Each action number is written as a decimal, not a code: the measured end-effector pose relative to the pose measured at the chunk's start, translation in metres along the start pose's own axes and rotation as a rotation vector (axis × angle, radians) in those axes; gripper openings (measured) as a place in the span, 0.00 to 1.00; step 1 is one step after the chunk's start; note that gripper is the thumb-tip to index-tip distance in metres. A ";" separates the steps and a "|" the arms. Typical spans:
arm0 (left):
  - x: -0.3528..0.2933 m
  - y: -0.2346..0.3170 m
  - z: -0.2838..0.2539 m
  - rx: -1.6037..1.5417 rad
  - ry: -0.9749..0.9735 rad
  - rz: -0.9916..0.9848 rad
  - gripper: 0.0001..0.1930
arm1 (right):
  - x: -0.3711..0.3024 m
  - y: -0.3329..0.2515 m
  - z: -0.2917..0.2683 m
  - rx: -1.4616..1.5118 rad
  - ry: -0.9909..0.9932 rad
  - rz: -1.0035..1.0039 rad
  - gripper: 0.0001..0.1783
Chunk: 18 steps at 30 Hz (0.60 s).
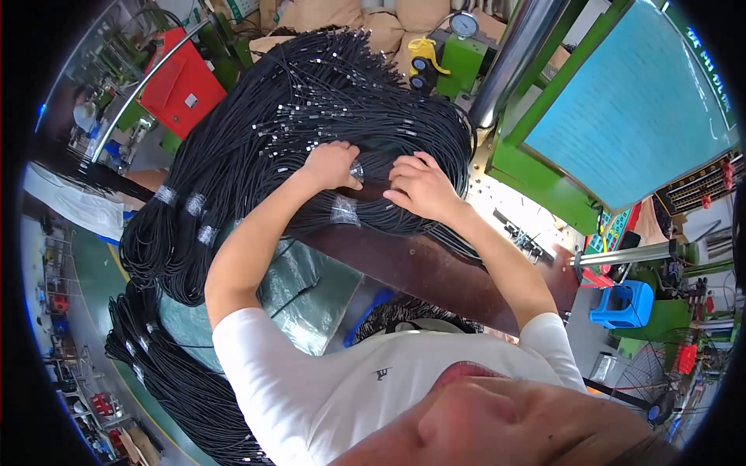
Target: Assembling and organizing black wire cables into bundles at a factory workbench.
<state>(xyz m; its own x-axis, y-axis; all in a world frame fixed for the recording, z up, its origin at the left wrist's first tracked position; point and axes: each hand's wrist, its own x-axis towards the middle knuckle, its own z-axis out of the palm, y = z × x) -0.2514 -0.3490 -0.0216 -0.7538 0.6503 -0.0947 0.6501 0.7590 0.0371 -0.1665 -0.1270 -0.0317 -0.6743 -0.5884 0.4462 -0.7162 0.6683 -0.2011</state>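
Note:
A large heap of black cables (233, 140) with small metal connector ends lies on a dark brown tabletop (420, 260). At its near side, my left hand (330, 165) curls round a bundle of black cables (374, 165), beside a shiny clear wrap. To its right my right hand (423, 186) has bent fingers closed over the same bundle; its fingertips are partly hidden among the cables. Just below my hands, a clear plastic wrap (344, 209) binds another cable bundle. Several more wrapped loops hang over the table's left edge.
More black cables (179, 380) lie lower left on green plastic sheeting (311, 287). A green machine with a blue panel (629, 101) stands right, behind a metal column (517, 58). A red box (183, 84) is at far left, a blue stool (624, 304) at right.

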 end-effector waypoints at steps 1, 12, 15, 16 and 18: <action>-0.002 -0.002 -0.002 0.007 -0.003 -0.007 0.32 | -0.003 0.002 0.003 0.004 0.061 -0.021 0.12; -0.002 -0.011 -0.173 0.351 -0.023 0.109 0.19 | -0.022 0.002 0.008 0.059 0.289 0.032 0.08; -0.019 -0.017 -0.247 0.610 0.186 0.174 0.15 | -0.024 0.001 0.009 0.047 0.229 -0.001 0.09; -0.030 0.004 -0.274 0.624 0.184 0.077 0.18 | -0.026 0.000 0.010 -0.040 0.225 0.019 0.10; -0.064 0.030 -0.311 0.733 0.182 0.001 0.20 | -0.013 -0.018 0.006 -0.140 0.211 0.048 0.13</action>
<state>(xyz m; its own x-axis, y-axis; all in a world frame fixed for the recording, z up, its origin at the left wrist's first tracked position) -0.2141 -0.3574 0.2950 -0.7157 0.6946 0.0728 0.5007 0.5830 -0.6399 -0.1462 -0.1338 -0.0392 -0.6438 -0.4563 0.6142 -0.6423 0.7585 -0.1098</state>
